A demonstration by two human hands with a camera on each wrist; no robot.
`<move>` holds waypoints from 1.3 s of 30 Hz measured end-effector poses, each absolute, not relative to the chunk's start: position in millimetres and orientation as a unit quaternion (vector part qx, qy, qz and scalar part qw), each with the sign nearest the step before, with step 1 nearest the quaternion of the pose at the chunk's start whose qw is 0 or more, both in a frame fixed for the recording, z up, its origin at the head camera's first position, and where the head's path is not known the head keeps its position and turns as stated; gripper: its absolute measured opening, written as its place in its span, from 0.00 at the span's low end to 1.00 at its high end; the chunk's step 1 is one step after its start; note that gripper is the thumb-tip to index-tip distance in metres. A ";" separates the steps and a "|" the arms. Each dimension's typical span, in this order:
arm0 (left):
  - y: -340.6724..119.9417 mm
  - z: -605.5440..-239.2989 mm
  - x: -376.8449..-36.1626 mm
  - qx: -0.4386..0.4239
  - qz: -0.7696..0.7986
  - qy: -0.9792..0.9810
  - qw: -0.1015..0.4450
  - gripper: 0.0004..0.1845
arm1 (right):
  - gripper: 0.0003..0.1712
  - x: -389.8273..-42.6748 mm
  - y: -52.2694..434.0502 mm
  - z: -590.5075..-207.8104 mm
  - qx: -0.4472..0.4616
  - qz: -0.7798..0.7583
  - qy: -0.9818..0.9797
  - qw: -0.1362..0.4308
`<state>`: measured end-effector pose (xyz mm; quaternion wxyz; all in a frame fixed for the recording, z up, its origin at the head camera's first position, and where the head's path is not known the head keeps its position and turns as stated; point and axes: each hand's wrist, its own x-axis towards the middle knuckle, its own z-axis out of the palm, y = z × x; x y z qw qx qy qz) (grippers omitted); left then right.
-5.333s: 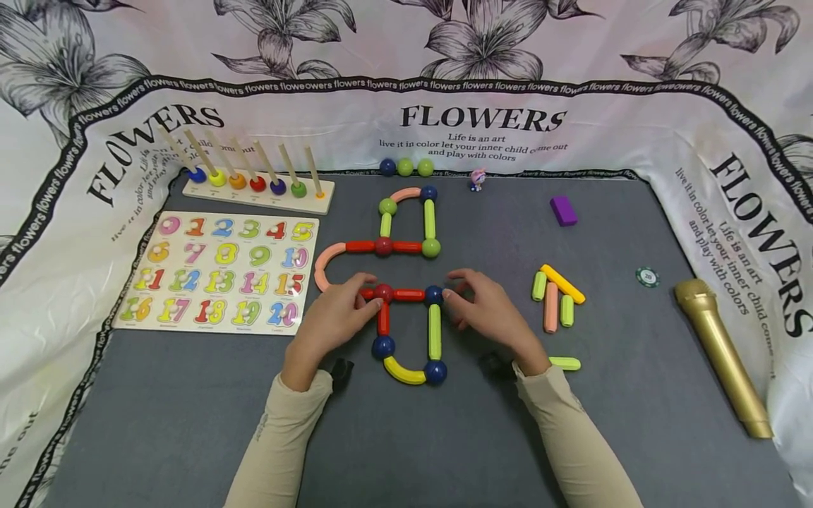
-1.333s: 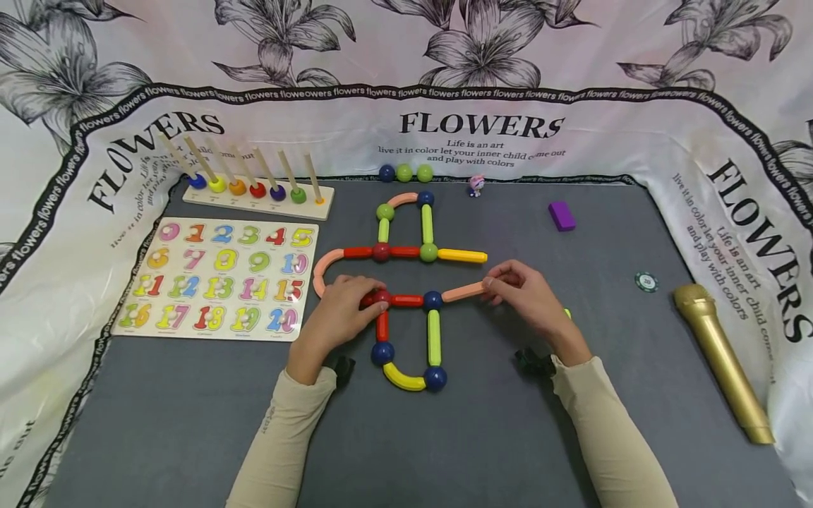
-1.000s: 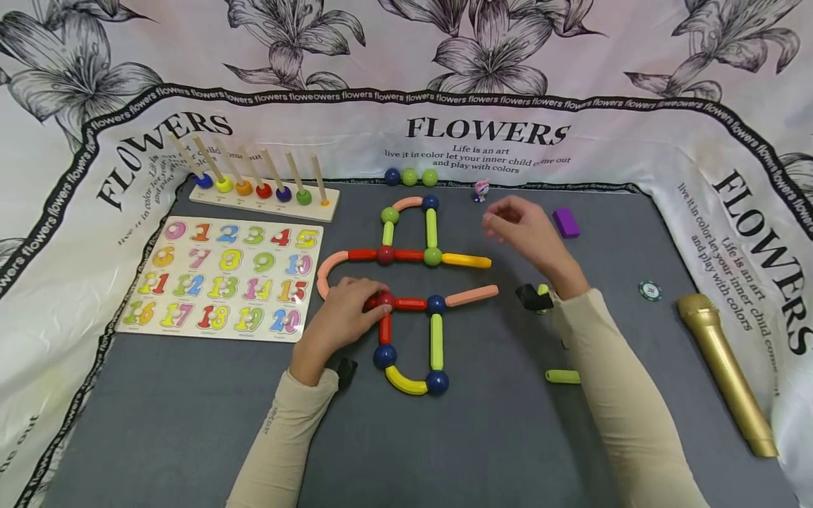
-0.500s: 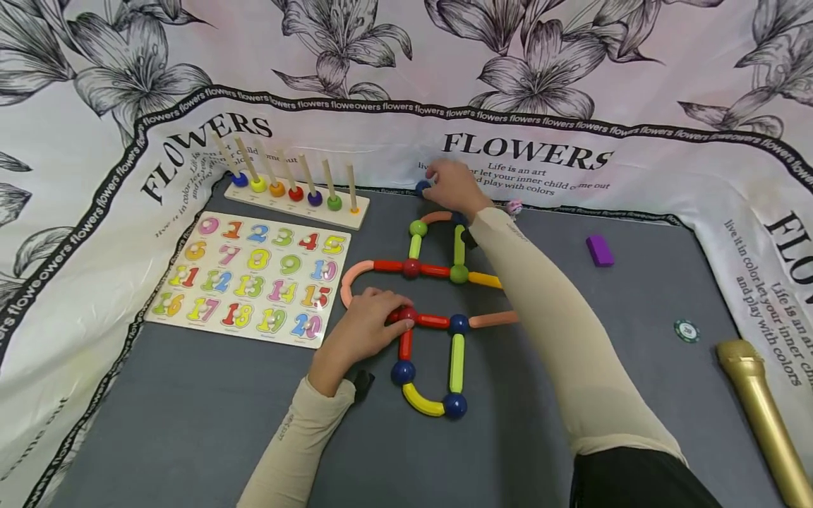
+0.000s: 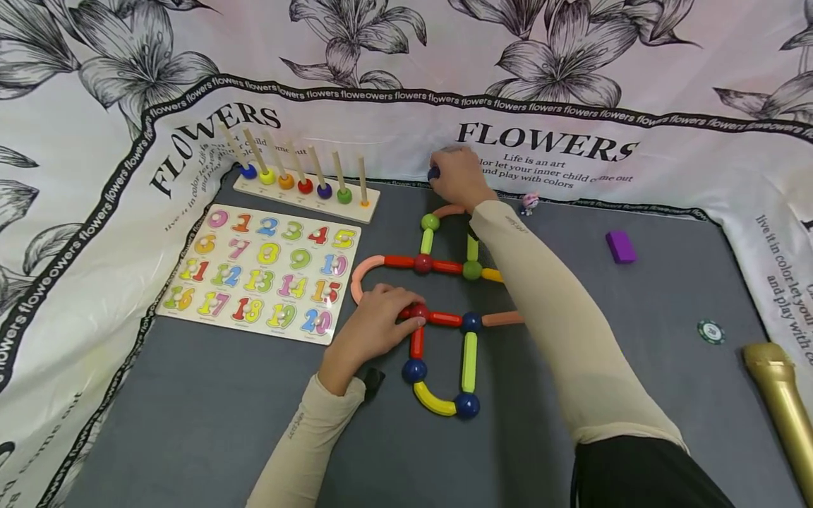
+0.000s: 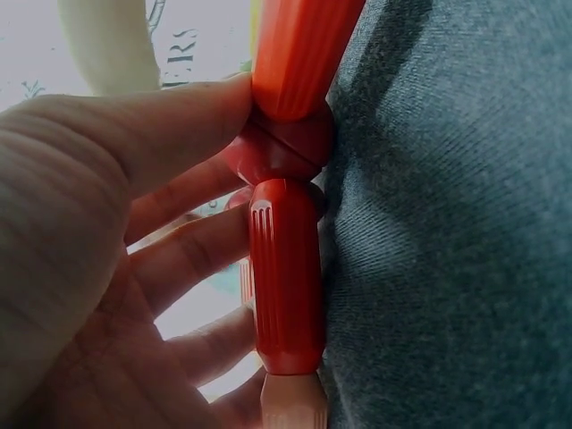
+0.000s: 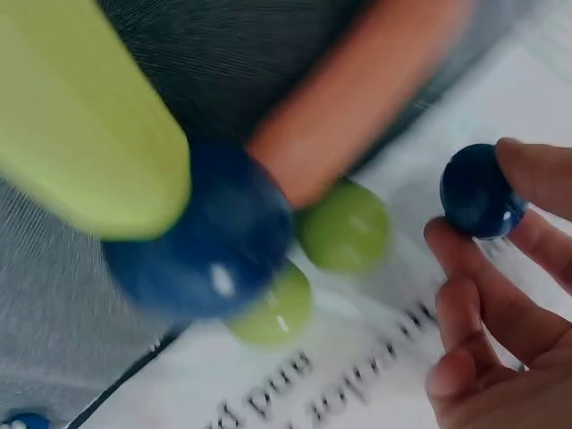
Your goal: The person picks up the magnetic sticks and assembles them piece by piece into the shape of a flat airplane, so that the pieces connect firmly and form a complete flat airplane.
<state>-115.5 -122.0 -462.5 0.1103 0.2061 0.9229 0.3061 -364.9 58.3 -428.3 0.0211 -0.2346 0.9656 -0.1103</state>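
A flat figure of magnetic rods and balls lies on the table in the head view. My left hand [image 5: 375, 331] pinches its lower red ball [image 6: 281, 147] between thumb and index finger, and other fingers touch the red rod [image 6: 288, 286]. At the far edge, my right hand [image 5: 460, 176] holds a loose blue ball [image 7: 481, 190] by its fingertips. Two loose green balls [image 7: 347, 225] show near it in the right wrist view, hidden by the hand in the head view. The right forearm covers the ends of the yellow rod [image 5: 492, 275] and peach rod [image 5: 502, 319].
A wooden number board [image 5: 284, 255] and a peg stand [image 5: 356, 206] are at the left. A small figurine [image 5: 529, 204] stands at the back. Rightward lie a purple block [image 5: 621, 247], a round chip [image 5: 711, 331] and a gold microphone [image 5: 778, 381].
A yellow rod and a peach rod have joined the figure's right side. My right hand has let go of the peach rod, reached to the back and grasped a blue ball. The left stays.
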 end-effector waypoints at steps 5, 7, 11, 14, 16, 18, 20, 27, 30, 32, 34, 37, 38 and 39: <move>-117.9 -458.3 -116.0 0.211 0.296 0.926 0.097 0.19 | 0.21 -328.1 104.3 -401.1 -0.192 -0.276 0.942 0.026; -115.7 -457.8 -114.8 0.213 0.292 0.928 0.094 0.19 | 0.23 -304.7 127.8 -394.7 -0.168 -0.324 0.930 0.039; -109.0 -453.0 -112.4 0.209 0.276 0.933 0.102 0.19 | 0.23 -251.0 175.7 -388.9 -0.119 -0.360 0.924 0.044; -99.2 -445.0 -112.8 0.205 0.260 0.937 0.115 0.21 | 0.23 -211.9 207.7 -392.6 -0.081 -0.377 0.922 0.041; -87.4 -437.2 -115.6 0.210 0.252 0.937 0.123 0.22 | 0.24 -189.4 227.0 -400.0 -0.059 -0.392 0.917 0.043; -71.6 -429.2 -120.5 0.226 0.244 0.934 0.131 0.23 | 0.25 -171.5 242.1 -409.0 -0.043 -0.413 0.908 0.051; -51.3 -421.2 -126.8 0.246 0.234 0.930 0.141 0.24 | 0.26 -159.0 251.8 -418.2 -0.027 -0.423 0.904 0.061; 16.8 -411.0 -145.2 0.281 0.172 0.927 0.178 0.22 | 0.23 -145.5 257.8 -445.5 -0.002 -0.424 0.900 0.101; 31.4 -416.5 -149.1 0.277 0.154 0.929 0.189 0.21 | 0.23 -143.9 258.3 -450.7 -0.002 -0.424 0.900 0.104; 37.1 -420.4 -150.1 0.271 0.144 0.931 0.197 0.21 | 0.23 -143.2 258.6 -451.4 -0.001 -0.428 0.898 0.103; 40.8 -424.1 -150.7 0.267 0.139 0.931 0.206 0.19 | 0.24 -143.1 258.7 -451.3 -0.002 -0.433 0.895 0.103; 43.5 -428.3 -151.2 0.272 0.134 0.929 0.213 0.16 | 0.25 -144.0 258.8 -450.9 -0.004 -0.440 0.892 0.104; 44.0 -429.5 -151.3 0.275 0.132 0.929 0.211 0.15 | 0.25 -144.1 259.1 -451.0 -0.004 -0.441 0.891 0.105; 44.4 -430.5 -151.3 0.277 0.131 0.929 0.208 0.15 | 0.25 -144.2 259.5 -451.0 -0.004 -0.443 0.890 0.106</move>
